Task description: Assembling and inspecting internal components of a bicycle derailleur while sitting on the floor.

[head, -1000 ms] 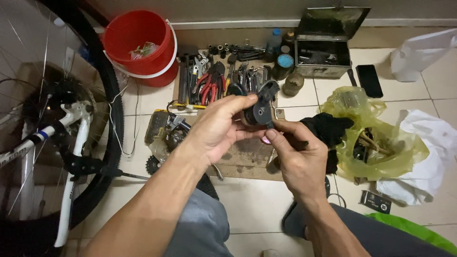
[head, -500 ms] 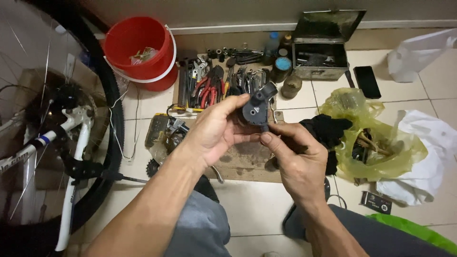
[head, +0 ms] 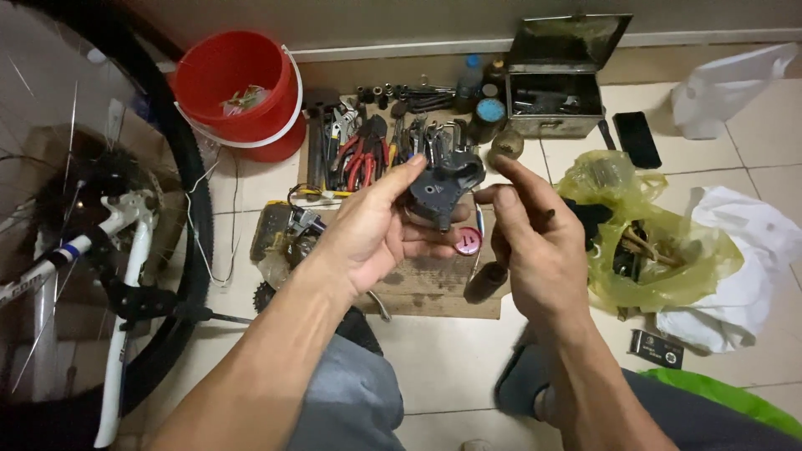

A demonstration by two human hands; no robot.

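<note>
Sitting on a tiled floor (head: pixel 468 367) beside a bicycle wheel (head: pixel 109 250) and its white frame (head: pixel 125 250), a person works over a spread of tools — the largest things first: the wheel at far left, a red bucket (head: pixel 242 92) near the wall, an open metal toolbox (head: pixel 555 92), a yellow plastic bag (head: pixel 660 250) of parts to the right, a white cloth (head: pixel 752 250) beyond it, and a piece of cardboard (head: pixel 434 284) directly under the hands. The left hand (head: pixel 368 242) cups a dark metal bicycle part (head: pixel 443 188), thumb and fingers curled round its lower body, holding it above the cardboard and in front of the row of pliers (head: pixel 359 154). The right hand (head: pixel 535 242) hovers just beside the part, loosely curled with forefinger and thumb extended toward it, seemingly pinching something slender — too small to identify. A small pink disc (head: pixel 468 240) lies on the cardboard below. The risk here is a slip: the part is held by one hand only, so a firm push from the right could twist it free and drop it among the clutter, and any small fitting let go would likely roll off the cardboard and vanish between the tools.
</note>
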